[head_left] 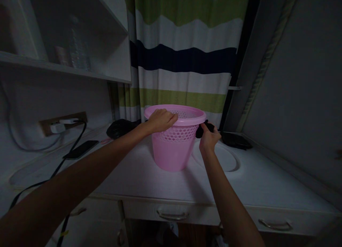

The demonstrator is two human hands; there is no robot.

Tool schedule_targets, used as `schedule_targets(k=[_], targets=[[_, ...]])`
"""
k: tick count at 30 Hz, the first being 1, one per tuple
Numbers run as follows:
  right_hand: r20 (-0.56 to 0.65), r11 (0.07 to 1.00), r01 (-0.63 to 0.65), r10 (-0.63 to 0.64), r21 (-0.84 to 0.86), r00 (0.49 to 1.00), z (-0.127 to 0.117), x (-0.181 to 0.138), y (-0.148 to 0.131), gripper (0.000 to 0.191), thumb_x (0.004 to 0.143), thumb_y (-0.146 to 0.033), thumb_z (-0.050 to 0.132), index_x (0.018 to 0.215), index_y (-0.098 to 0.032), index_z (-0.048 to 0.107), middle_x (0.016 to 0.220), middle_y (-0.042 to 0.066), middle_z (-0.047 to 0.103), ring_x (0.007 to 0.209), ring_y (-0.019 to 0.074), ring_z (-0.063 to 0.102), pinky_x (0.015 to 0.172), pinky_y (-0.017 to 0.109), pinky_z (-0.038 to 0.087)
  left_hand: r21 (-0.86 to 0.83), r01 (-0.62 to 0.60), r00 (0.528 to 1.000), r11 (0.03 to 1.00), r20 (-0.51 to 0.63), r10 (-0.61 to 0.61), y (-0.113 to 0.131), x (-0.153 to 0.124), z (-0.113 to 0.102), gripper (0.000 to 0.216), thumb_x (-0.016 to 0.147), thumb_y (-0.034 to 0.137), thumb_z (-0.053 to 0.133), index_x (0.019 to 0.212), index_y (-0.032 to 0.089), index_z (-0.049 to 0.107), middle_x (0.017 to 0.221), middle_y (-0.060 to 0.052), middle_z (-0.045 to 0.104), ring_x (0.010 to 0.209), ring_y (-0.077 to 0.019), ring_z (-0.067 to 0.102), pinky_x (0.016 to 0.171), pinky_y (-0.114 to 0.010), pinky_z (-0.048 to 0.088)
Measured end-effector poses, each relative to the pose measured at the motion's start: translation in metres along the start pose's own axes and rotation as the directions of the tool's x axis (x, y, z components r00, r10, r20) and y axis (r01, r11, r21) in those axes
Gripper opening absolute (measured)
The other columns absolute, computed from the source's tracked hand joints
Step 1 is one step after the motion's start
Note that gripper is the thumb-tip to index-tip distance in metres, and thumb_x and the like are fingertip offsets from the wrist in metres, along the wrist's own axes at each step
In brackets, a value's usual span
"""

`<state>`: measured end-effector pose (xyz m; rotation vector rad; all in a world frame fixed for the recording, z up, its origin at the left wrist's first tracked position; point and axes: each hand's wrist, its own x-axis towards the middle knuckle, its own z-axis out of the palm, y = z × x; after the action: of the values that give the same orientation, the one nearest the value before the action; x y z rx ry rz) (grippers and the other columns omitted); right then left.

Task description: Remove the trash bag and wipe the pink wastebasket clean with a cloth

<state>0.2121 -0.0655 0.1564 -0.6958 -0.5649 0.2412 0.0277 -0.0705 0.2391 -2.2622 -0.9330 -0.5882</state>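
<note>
A pink plastic wastebasket (173,152) with a honeycomb-pattern band below its rim stands upright on the white desk. My left hand (163,119) is closed over the near side of the rim, fingers bent toward the inside. At the basket's right side, my right hand (210,134) pinches a crumpled black plastic bag (200,131) just under the rim. Part of that bag is hidden behind the hand and the basket. Another black bundle (120,128), shiny like a plastic bag, lies behind my left forearm.
A white round tray-like piece (235,163) lies right of the basket, near a flat black item (236,140). On the left are a phone (81,149), black cable and plugged-in chargers (57,127). A shelf (107,76) overhangs at upper left; a striped curtain (184,61) hangs behind.
</note>
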Motion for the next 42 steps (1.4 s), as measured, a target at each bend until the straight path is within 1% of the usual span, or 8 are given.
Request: schedule_targets(k=[5,17,22,25,30,35,38,42], targets=[[-0.015,0.999,-0.031,0.032,0.034,0.999,0.002,0.003,0.002,0.027,0.052,-0.025,0.068,0.075,-0.013,0.061,0.072,-0.001,0.060,0.069,0.0130,0.055,0.067,0.030,0.048,-0.023,0.030,0.999,0.999,0.021,-0.030,0.003,0.000,-0.002,0.054,0.087,0.035,0.018,0.078,0.012,0.066,0.073,-0.012,0.065,0.063,-0.0189,0.057,0.058,-0.031,0.036],[0.181,0.956,0.247,-0.217,-0.161,0.959,0.015,-0.081,-0.041,0.016,0.062,-0.026,0.064,0.072,-0.014,0.061,0.078,0.000,0.051,0.077,0.0118,0.052,0.077,0.026,0.043,-0.031,0.033,0.994,0.999,0.107,-0.030,0.008,0.007,-0.007,0.048,0.088,0.035,0.022,0.086,0.014,0.064,0.082,-0.012,0.066,0.074,-0.0221,0.060,0.062,-0.031,0.037],[0.079,0.963,0.215,-0.205,-0.159,0.976,0.014,-0.065,-0.032,0.020,0.057,-0.026,0.067,0.072,-0.013,0.061,0.078,0.001,0.053,0.079,0.0136,0.053,0.078,0.028,0.043,-0.017,-0.022,0.992,1.000,0.121,0.024,0.008,0.006,-0.010,0.048,0.088,0.035,0.020,0.092,0.015,0.063,0.083,-0.011,0.066,0.077,-0.0217,0.060,0.063,-0.030,0.037],[-0.031,0.986,0.112,-0.117,-0.124,0.993,0.010,-0.038,-0.019,0.023,0.056,-0.028,0.066,0.073,-0.013,0.061,0.077,0.000,0.056,0.075,0.0142,0.054,0.076,0.031,0.044,-0.027,-0.036,0.990,0.999,0.133,0.039,0.008,0.006,-0.012,0.049,0.089,0.035,0.018,0.094,0.015,0.062,0.085,-0.011,0.066,0.078,-0.0207,0.059,0.064,-0.030,0.038],[-0.083,0.999,-0.004,0.000,-0.051,0.997,0.009,-0.013,-0.007,0.027,0.056,-0.031,0.064,0.076,-0.014,0.059,0.073,-0.001,0.058,0.071,0.0142,0.055,0.069,0.031,0.046,-0.059,0.022,0.983,0.998,0.184,-0.011,0.011,0.008,-0.015,0.054,0.088,0.039,0.014,0.091,0.015,0.063,0.088,-0.012,0.066,0.079,-0.0214,0.059,0.065,-0.031,0.039],[-0.096,0.994,0.060,-0.069,-0.091,0.993,0.014,-0.040,-0.016,0.024,0.056,-0.030,0.065,0.073,-0.014,0.059,0.074,-0.001,0.055,0.073,0.0134,0.053,0.074,0.030,0.045,-0.089,0.054,0.973,0.995,0.229,-0.032,0.024,0.017,-0.018,0.055,0.088,0.042,0.013,0.097,0.015,0.060,0.098,-0.011,0.064,0.088,-0.0227,0.058,0.070,-0.031,0.039],[-0.038,0.984,0.126,-0.132,-0.125,0.991,0.019,-0.063,-0.026,0.022,0.057,-0.029,0.066,0.072,-0.013,0.060,0.076,0.000,0.053,0.075,0.0132,0.053,0.076,0.029,0.044,-0.166,0.113,0.960,0.980,0.273,-0.064,0.034,0.025,-0.017,0.064,0.087,0.048,0.007,0.099,0.015,0.060,0.100,-0.012,0.064,0.090,-0.0234,0.058,0.072,-0.032,0.039],[0.036,0.983,0.145,-0.142,-0.111,0.989,0.022,-0.077,-0.030,0.022,0.058,-0.028,0.066,0.074,-0.014,0.060,0.080,0.000,0.052,0.077,0.0129,0.053,0.078,0.029,0.043,-0.308,0.092,0.960,0.947,0.279,-0.003,0.035,0.032,-0.020,0.069,0.085,0.053,0.004,0.112,0.015,0.054,0.097,-0.012,0.064,0.087,-0.0224,0.058,0.073,-0.031,0.039]])
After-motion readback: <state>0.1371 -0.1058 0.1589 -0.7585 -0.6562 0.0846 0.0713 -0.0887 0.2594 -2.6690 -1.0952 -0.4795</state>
